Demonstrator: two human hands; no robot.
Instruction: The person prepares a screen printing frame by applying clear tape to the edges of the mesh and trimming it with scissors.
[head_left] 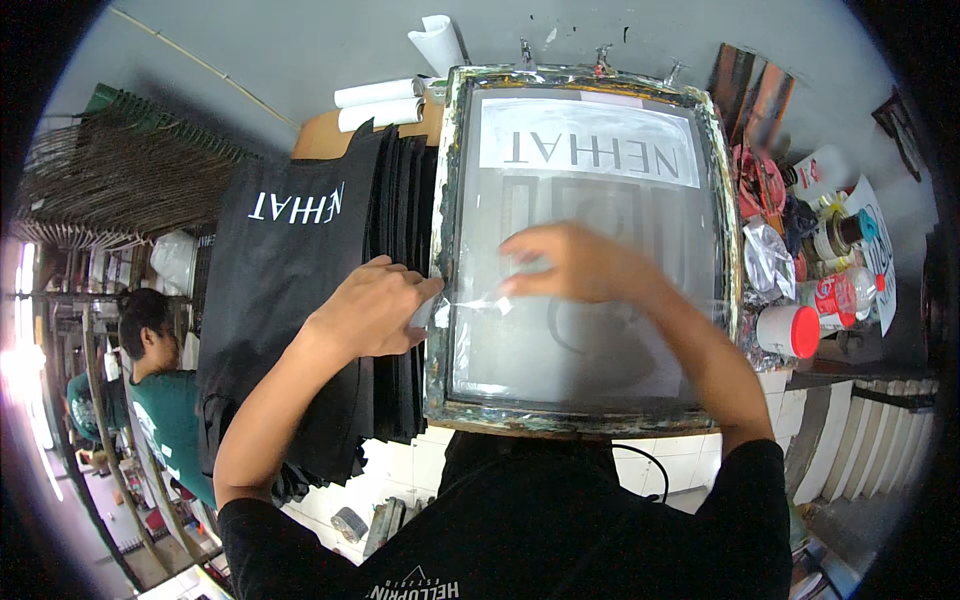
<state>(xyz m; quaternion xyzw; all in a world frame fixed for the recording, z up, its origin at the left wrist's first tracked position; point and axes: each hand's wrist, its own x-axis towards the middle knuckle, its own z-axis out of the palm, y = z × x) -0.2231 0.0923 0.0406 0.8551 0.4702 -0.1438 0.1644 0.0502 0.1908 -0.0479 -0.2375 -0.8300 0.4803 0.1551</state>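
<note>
Head cam: L hand (375,308) curled at screen frame's (560,418) L rim, poss. gripping clear strip (487,303), can't tell; R hand (565,265) blurred above mesh (600,375), grip unclear. Strip prob. part-laid, pressing down left. Bag (285,270) beyond L hand already printed. Tub (785,333), bottle (850,290) R of R hand crowd rim.

A head-worn fisheye looks down, close over a screen frame (575,419).
</note>
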